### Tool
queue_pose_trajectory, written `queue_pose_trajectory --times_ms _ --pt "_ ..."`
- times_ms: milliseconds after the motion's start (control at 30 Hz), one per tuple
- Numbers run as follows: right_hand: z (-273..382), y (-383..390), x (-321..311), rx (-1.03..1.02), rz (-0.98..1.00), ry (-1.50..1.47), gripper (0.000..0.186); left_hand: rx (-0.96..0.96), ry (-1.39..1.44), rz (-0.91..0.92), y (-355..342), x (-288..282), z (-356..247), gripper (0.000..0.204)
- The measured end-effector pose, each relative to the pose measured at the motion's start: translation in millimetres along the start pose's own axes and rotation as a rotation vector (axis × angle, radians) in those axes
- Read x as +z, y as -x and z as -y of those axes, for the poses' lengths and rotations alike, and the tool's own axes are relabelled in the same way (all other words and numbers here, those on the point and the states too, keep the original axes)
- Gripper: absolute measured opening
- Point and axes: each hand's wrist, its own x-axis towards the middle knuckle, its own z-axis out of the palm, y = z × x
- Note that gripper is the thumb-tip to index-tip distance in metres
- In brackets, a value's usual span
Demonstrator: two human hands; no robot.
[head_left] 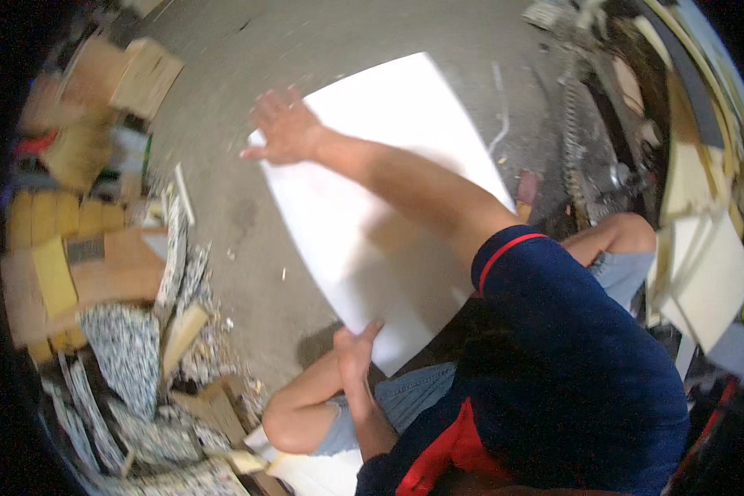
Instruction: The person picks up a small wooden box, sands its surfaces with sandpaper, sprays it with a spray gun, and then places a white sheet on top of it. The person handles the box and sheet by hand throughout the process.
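Note:
A large white sheet point(405, 107), smooth and slightly bowed at its edges, lies slanted in front of my crossed legs. My right arm stretches across it. At its far left corner my right hand point(285, 128) rests with the fingers spread, some of them reaching past the edge. My left hand point(355, 354) grips the near left edge close to my knee, thumb on top; its other fingers are mostly hidden. A shadow of my arm falls over the sheet's near half.
Cardboard boxes point(145, 78), yellow foam pieces point(45, 215) and speckled foam scraps point(124, 347) are heaped on the left. Cream foam sheets point(703, 273) stand on the right, near a coiled hose point(570, 140). Small shreds litter the concrete floor point(223, 165).

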Motion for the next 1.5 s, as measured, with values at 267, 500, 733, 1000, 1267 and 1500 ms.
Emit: queue_pose_trajectory --times_ms 267,500,733,1000,1267,1500 --pt "-155.6 85.1 -32.1 0.609 -0.144 0.045 0.087 0.02 0.007 -0.003 -4.3 -1.5 6.5 0.019" --pt "-147.8 201.5 10.8 0.519 -0.308 -0.074 0.091 0.023 0.129 0.005 -4.8 -1.5 11.2 0.025" --pt "-55.2 296.2 -7.9 0.336 -0.197 0.121 0.096 0.212 0.143 -0.017 -1.2 -2.9 14.5 0.032" --pt "-65.0 302.3 9.9 0.275 -0.194 0.171 0.086 0.56 -0.302 -0.627 36.5 -13.8 -43.0 0.064" --pt "-143.8 335.4 9.8 0.583 -0.235 -1.017 0.094 0.437 -0.067 -0.617 -2.9 -8.9 -73.4 0.072" --pt "-138.8 374.7 13.3 0.671 -0.143 -1.46 0.101 0.186 0.493 0.052 -53.9 -46.8 -42.1 0.064"
